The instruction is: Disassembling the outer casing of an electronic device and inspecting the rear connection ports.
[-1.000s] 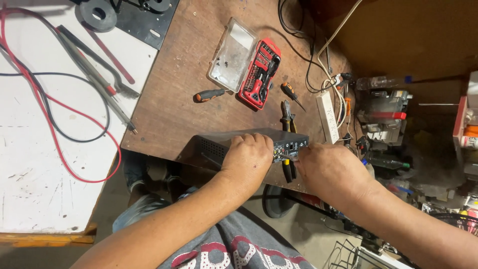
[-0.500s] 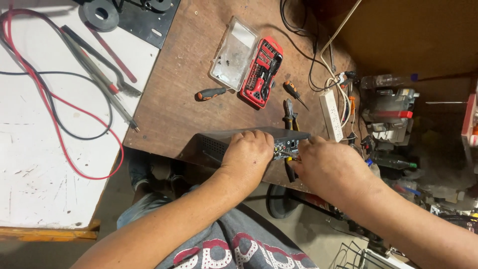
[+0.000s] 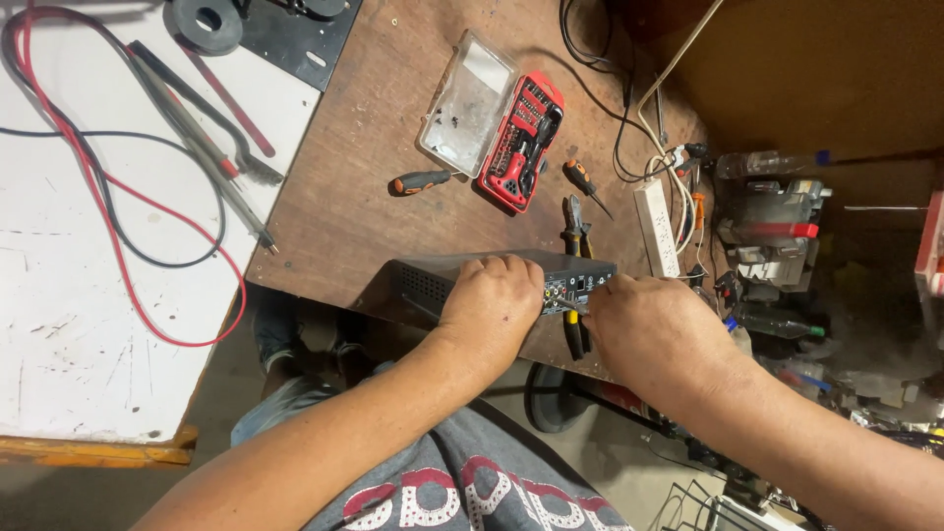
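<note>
My left hand (image 3: 497, 300) lies palm down over the dark box (image 3: 492, 280), fingers curled over its top edge and clamped on it, holding it at the near edge of the brown wooden table (image 3: 364, 187). My right hand (image 3: 654, 329) is closed beside the box's back panel, where small sockets show; I cannot tell what the fingers pinch there. A pair of pliers (image 3: 575, 236) with black and yellow handles lies just behind the box, partly under my right hand. Farther back on the wood sit an open red bit case (image 3: 521, 143) with its clear lid (image 3: 467, 103) flipped out, an orange-and-black screwdriver (image 3: 421, 182) to its left and a smaller one (image 3: 582, 182) to its right. A white power strip (image 3: 657, 226) runs along the table's right edge with cables tangled above it. To the left a white, scuffed board (image 3: 59, 295) carries red and black leads (image 3: 108, 216) and probes. Right of the table, cluttered shelves (image 3: 777, 236) hold bottles and parts in shadow. Below is a grey concrete floor (image 3: 590, 452).
</note>
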